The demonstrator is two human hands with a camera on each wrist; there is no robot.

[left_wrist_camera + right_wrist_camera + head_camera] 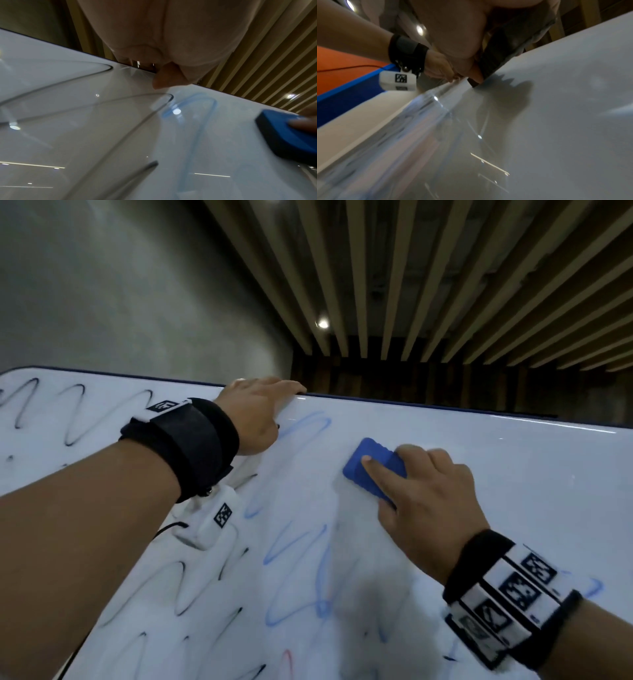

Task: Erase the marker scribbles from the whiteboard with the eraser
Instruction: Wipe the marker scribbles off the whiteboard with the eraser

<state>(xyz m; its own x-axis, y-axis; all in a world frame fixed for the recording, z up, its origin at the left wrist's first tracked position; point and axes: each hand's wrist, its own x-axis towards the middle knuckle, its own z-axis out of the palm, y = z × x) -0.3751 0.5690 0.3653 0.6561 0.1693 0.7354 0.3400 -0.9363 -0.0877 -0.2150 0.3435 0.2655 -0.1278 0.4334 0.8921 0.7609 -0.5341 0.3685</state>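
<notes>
The whiteboard (pixel 513 474) fills the lower part of the head view. Black scribbles (pixel 72 412) cover its left side, blue scribbles (pixel 291 559) run down the middle, and a short red mark (pixel 287 659) shows near the bottom. My right hand (pixel 421 491) grips the blue eraser (pixel 373 467) and presses it flat on the board, just right of the top blue loop (pixel 308 426). The board right of the eraser looks wiped. My left hand (pixel 260 405) grips the board's top edge, fingers curled over it. The left wrist view shows the eraser (pixel 288 136) beside a blue loop (pixel 199 119).
Behind the board's top edge are a grey wall (pixel 137 285) and a ceiling of wooden slats (pixel 445 268) with a round lamp (pixel 322 323). A thin black cable (pixel 164 530) hangs from my left wrist camera. An orange and blue surface (pixel 342 75) lies beyond the board's left side.
</notes>
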